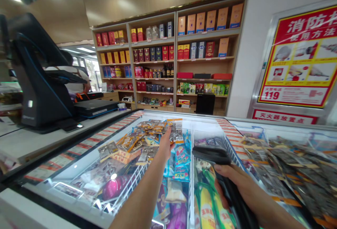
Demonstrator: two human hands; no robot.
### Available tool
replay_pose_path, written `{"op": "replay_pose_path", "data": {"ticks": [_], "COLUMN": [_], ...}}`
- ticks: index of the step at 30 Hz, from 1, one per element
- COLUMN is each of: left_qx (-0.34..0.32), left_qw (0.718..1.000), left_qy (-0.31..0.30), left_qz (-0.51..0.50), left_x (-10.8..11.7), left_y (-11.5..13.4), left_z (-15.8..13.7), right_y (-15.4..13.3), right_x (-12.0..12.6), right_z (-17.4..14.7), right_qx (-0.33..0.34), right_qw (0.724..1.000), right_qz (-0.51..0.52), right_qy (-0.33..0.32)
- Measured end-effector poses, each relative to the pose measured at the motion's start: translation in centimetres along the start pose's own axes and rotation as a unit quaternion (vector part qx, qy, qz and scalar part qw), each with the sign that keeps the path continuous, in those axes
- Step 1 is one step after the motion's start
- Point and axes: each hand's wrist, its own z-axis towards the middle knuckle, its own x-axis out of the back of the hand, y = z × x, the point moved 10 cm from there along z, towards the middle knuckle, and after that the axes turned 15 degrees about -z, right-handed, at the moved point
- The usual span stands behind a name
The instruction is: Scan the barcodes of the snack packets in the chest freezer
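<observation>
My right hand (pixel 231 183) is wrapped around the handle of a black handheld barcode scanner (pixel 210 154), its head tilted toward the left. Over the glass-topped freezer, my left hand (pixel 166 141) reaches forward with its index finger stretched along the left edge of a small clear-and-orange snack packet (pixel 178 130); the thumb shows just below, and the other fingers are hidden. Around that packet lies a loose pile of similar snack packets (pixel 137 136). Blue ice-treat packs (pixel 181 159) show beneath the glass, with corn-printed wrappers (pixel 206 202) below the scanner.
A black point-of-sale terminal (pixel 42 78) stands on the left counter (pixel 15 145). More dark packets (pixel 292 166) are heaped at the right. Behind the freezer, shelves (pixel 158 62) hold boxed goods and bottles. A red fire-equipment poster (pixel 297 60) hangs on the right wall. Part of a person (pixel 73 83) shows behind the terminal.
</observation>
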Motion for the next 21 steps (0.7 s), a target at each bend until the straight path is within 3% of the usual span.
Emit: {"op": "replay_pose_path", "data": {"ticks": [4, 7, 15, 21], "left_qx": [-0.001, 0.000, -0.020, -0.026], "left_qw": [1.000, 1.000, 1.000, 0.999], "left_qy": [-0.008, -0.009, -0.008, -0.007], "left_qz": [0.006, 0.016, 0.022, 0.023], "left_x": [-0.2, -0.3, -0.2, 0.6], "left_y": [-0.1, -0.3, -0.3, -0.6], "left_z": [0.1, 0.0, 0.3, 0.9], "right_y": [-0.3, -1.1, -4.5, -4.3], "right_x": [0.5, 1.6, 7.0, 5.5], "right_z": [0.5, 2.1, 8.3, 7.6], "right_qx": [0.038, 0.075, 0.173, 0.196], "right_qw": [0.998, 0.997, 0.974, 0.974], "right_qz": [-0.044, -0.010, 0.073, 0.083], "right_qy": [0.014, 0.027, 0.128, 0.081]}}
